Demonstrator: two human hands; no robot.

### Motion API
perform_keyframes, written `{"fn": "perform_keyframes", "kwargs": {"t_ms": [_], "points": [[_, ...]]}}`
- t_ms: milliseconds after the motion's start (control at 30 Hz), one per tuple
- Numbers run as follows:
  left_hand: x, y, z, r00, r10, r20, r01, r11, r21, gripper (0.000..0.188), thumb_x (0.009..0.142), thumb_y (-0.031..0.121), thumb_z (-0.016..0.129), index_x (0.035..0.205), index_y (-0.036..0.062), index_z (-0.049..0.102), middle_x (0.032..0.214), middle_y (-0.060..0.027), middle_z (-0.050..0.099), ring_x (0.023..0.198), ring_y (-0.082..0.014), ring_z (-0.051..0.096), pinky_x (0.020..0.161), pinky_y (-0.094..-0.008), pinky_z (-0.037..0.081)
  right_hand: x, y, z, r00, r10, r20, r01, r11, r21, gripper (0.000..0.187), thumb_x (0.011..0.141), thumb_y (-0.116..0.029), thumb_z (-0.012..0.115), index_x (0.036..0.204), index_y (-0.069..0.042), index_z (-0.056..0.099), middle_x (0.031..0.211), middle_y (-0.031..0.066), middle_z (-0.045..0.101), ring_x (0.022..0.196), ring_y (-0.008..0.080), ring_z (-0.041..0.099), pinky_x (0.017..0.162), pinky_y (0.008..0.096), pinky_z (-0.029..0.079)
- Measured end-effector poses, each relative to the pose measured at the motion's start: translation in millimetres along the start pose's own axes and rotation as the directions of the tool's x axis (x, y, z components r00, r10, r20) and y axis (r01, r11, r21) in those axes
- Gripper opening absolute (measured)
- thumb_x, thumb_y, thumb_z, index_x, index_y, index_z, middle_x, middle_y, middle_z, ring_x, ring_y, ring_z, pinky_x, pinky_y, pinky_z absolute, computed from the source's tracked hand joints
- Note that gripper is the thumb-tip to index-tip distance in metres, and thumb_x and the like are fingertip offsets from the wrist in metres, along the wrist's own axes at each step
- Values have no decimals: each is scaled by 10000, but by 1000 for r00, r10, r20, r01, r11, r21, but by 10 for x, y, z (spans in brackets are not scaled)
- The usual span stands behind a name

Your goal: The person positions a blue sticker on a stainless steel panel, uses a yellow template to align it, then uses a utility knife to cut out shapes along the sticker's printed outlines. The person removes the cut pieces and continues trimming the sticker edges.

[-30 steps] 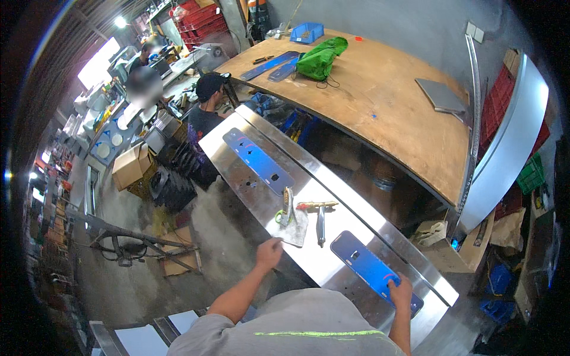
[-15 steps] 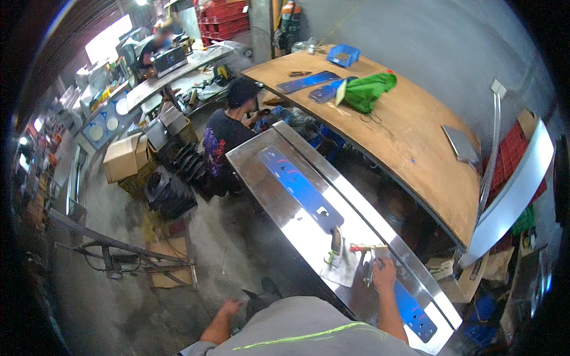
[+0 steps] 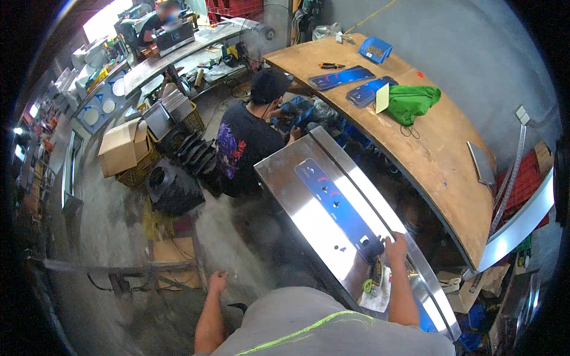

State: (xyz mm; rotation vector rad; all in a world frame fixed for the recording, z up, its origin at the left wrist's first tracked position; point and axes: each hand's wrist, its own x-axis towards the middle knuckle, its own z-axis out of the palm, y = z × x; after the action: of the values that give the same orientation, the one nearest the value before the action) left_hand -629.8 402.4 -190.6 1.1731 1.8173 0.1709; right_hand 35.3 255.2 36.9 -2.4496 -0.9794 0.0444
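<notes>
A long blue panel (image 3: 339, 204) with cutouts lies on a shiny stainless steel unit (image 3: 285, 178) in front of me. My right hand (image 3: 396, 248) is over the steel beside the panel's near end, its fingers pinched together; what they hold, if anything, is too small to make out. Dark small pieces show just by those fingertips. Below them lie a black-and-green handled tool (image 3: 374, 277) and a white cloth (image 3: 378, 292). Part of a second blue panel (image 3: 426, 318) shows past my right forearm. My left hand (image 3: 218, 281) hangs over the floor with fingers loosely bent, holding nothing visible.
A co-worker (image 3: 252, 127) crouches at the unit's far end. Behind it stands a wooden table (image 3: 439, 160) with blue panels, a green bag (image 3: 414, 102), pliers (image 3: 331, 65) and a blue bin (image 3: 375, 49). Cardboard boxes (image 3: 123, 145) and black parts (image 3: 172, 187) stand at left.
My view has shifted. My right hand has moved from the second panel to the first panel's near end. My left hand has swung forward, clear of my body.
</notes>
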Motion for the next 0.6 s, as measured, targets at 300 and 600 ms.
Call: {"fn": "perform_keyframes", "kwargs": {"t_ms": [300, 600], "points": [[-27, 357, -575, 975, -213, 67, 187, 942, 280, 514, 887, 355, 705, 1206, -46, 663, 1132, -236, 705, 1055, -346, 683, 914, -404, 516, 1559, -822, 1245, 991, -50, -121, 59, 996, 71, 321, 910, -281, 647, 1082, -11, 674, 1123, 195, 657, 1077, 374, 603, 944, 467, 465], [1519, 2738, -854, 960, 238, 144, -277, 868, 412, 512, 911, 392, 633, 1234, -5, 655, 1204, -237, 677, 1153, -371, 637, 988, -440, 481, 2238, -1501, 1555, 922, 377, 85, -351, 909, -227, 508, 992, -497, 433, 1089, -90, 721, 1081, 179, 715, 1041, 384, 655, 912, 526, 459]]}}
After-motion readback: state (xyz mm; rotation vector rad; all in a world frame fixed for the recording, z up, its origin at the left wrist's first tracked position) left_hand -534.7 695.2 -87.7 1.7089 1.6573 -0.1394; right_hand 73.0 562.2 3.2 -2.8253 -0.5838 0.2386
